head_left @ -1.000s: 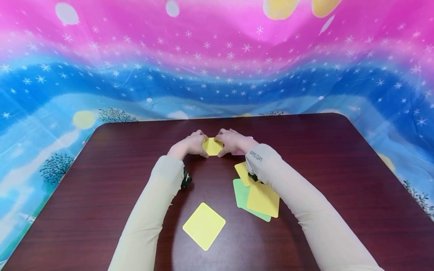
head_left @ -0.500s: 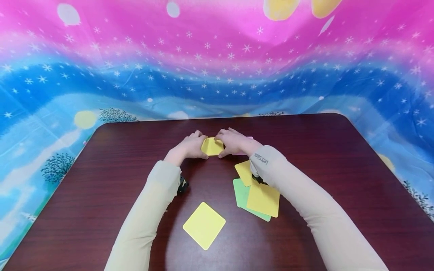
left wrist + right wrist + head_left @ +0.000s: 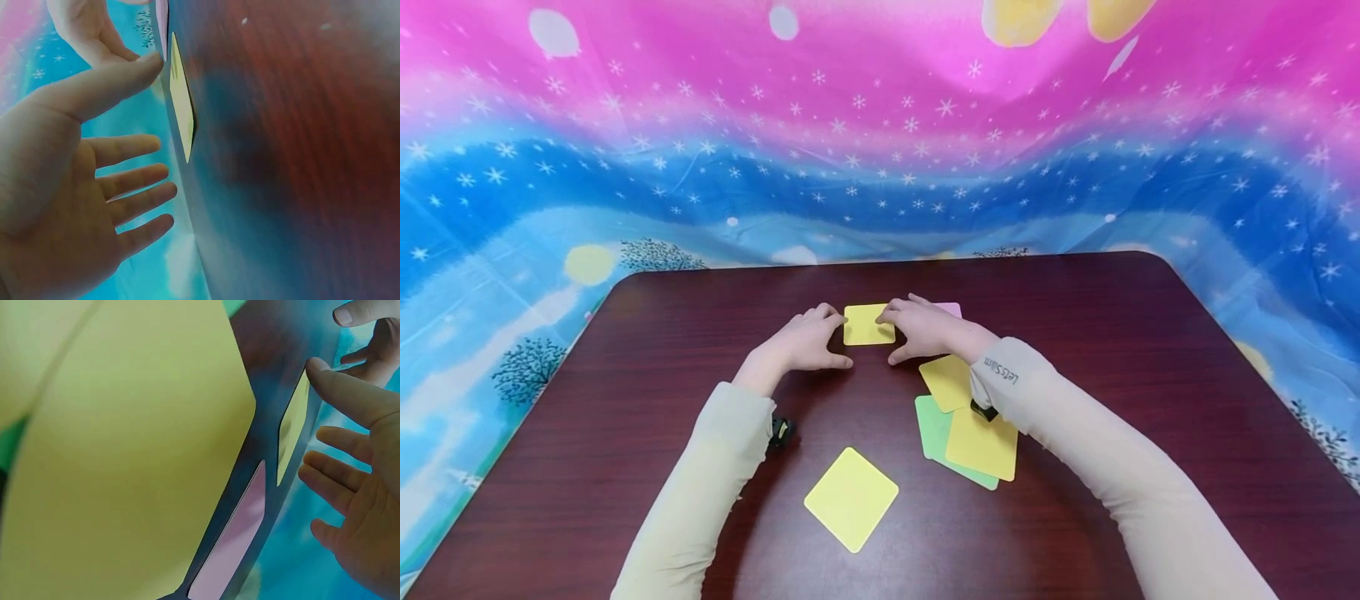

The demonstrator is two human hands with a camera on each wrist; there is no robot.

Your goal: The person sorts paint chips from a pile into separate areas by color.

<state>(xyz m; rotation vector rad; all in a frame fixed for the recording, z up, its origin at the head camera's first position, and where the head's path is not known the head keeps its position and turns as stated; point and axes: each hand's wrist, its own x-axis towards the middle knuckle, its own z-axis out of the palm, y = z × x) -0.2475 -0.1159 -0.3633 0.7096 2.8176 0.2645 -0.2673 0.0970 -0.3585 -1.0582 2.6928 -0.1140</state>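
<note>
A flat yellow card (image 3: 863,325) lies near the far edge of the table, between the two hands. To its left is my left hand (image 3: 805,340), thumb and fingers spread and apart from the card. In the left wrist view that hand (image 3: 81,162) has straight fingers and holds nothing. My right hand (image 3: 921,327) hovers at the card's right side, fingertips over its right edge from the head camera. Its fingers look relaxed and spread in the right wrist view. A pink card (image 3: 234,540) lies right of the yellow one, partly hidden behind the right hand in the head view.
Beneath the right forearm, yellow cards (image 3: 988,450) overlap a green card (image 3: 932,429). Another yellow card (image 3: 852,500) lies turned like a diamond at the near middle of the dark wooden table (image 3: 625,433). A patterned cloth (image 3: 880,125) hangs behind the table.
Both hands have let go of the far yellow card, which now lies flat. The left hand has drawn back to the left and nearer; the right hand has shifted slightly right.
</note>
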